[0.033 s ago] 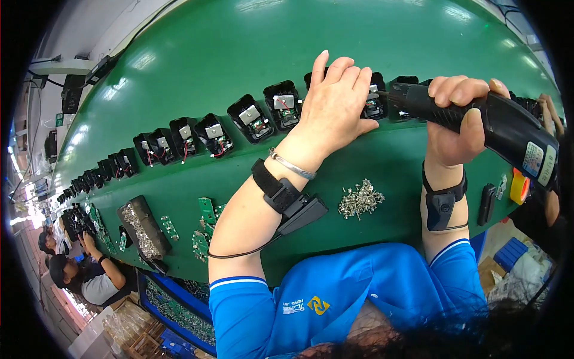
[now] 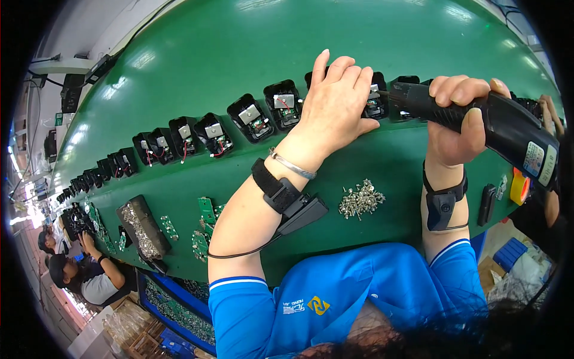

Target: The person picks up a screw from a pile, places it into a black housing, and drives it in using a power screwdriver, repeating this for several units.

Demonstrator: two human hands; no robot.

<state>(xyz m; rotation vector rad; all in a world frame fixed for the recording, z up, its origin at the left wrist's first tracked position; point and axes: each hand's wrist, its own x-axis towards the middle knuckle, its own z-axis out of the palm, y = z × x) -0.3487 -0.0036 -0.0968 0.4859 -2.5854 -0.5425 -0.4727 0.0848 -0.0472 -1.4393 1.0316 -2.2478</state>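
Observation:
My right hand [image 2: 457, 128] is wrapped round a black electric screwdriver [image 2: 514, 128], held sideways with its tip pointing left. That tip reaches into a black plastic housing [image 2: 376, 106] containing a metal plate and circuit board. Beside this housing lies my left hand [image 2: 335, 102], palm down, its fingers stretched and apart, its thumb near the housing's lower left corner. Another housing is mostly hidden beneath the left hand. Left of it stands an open housing [image 2: 283, 103] with a silver plate and red wire. A pile of small silver screws [image 2: 361, 199] lies nearer me.
More black housings [image 2: 213, 134] form a long row leftward across the green table [image 2: 239, 54]. A screw-filled tray [image 2: 143, 228], loose green circuit boards [image 2: 206, 210] and yellow-orange tape [image 2: 519, 186] lie along the near side. Co-workers [image 2: 75, 272] sit at the left; another person's hand shows far right.

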